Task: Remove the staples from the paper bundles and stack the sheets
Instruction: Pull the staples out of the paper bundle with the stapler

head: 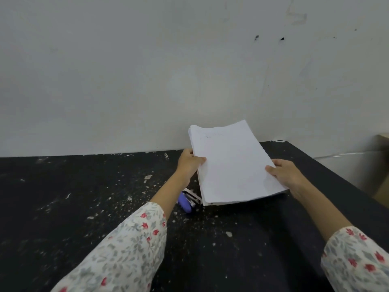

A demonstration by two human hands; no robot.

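Note:
A thick white paper bundle [233, 163] is held tilted above the black table, its far end raised toward the wall. My left hand [189, 163] grips its left edge, thumb on top. My right hand [286, 173] grips its right edge, thumb on the top sheet. A purple stapler [186, 202] with a metal jaw lies on the table just left of the bundle's near corner, under my left forearm.
The black table [84, 197] is speckled with white paint flecks and small paper scraps. A white wall [147, 70] runs along its far edge. The table's right edge slants past my right arm, with a pale box [374, 165] beyond it.

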